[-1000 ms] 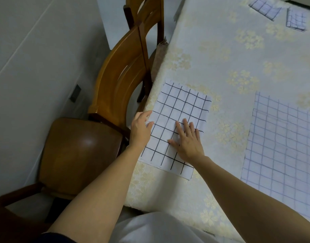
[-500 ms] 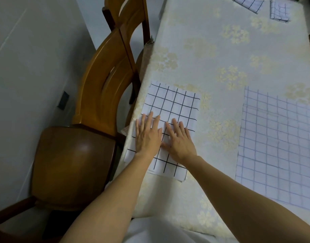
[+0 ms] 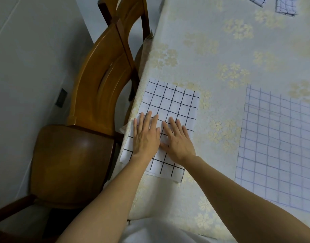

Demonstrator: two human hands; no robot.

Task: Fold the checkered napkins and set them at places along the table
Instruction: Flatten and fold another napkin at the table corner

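Across the bench (image 3: 220, 41), the black-checked napkin (image 3: 170, 100) is lying lengthwise away from the person; left hand (image 3: 145, 135) and right hand (image 3: 178, 139) are pressing flat-fingered on its near half.

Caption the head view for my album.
Left hand and right hand press a black-checked napkin flat at the table edge beside a chair.

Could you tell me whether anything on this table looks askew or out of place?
The white napkin with black grid lines, pressed flat by the left hand and right hand, sits right at the floral tablecloth's left edge; its near left corner seems to overhang it.
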